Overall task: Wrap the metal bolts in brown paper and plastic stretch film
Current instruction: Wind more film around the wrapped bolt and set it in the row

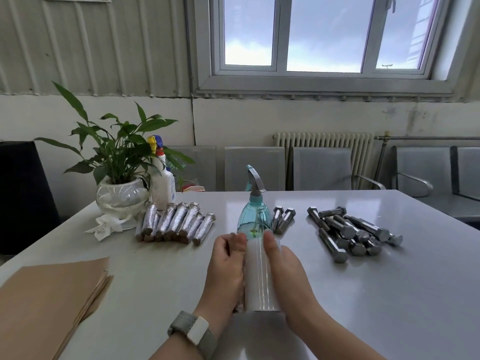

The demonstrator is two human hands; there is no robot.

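Film stage underway, by the look of it. Stretch film roll [261,276] is held upright-ish at near centre of the desk [389,294], between both hands. Left hand [228,266] is curled around a paper-wrapped bolt [240,306] pressed against the roll's left side (only a brown sliver and a shiny edge are visible, so how far the film has gone round cannot be told). Right hand [284,266] is wrapped on the roll, thumb laid up its front.

Loose bolts [355,233] are piled at right, well apart from the hands; two more [283,219] lie just right of the blue spray bottle [254,219]. Finished wrapped bundles [176,223] are rowed at far left; brown paper sheets [52,302] are stacked at near left.

To do this step well:
- film should be kept taut while the bolt is rolled, not the roll
- turns should be overlapped end to end so the paper is fully covered
- the roll should be steadied by the right hand to stop slack
- the tail should be pressed down flat before tearing
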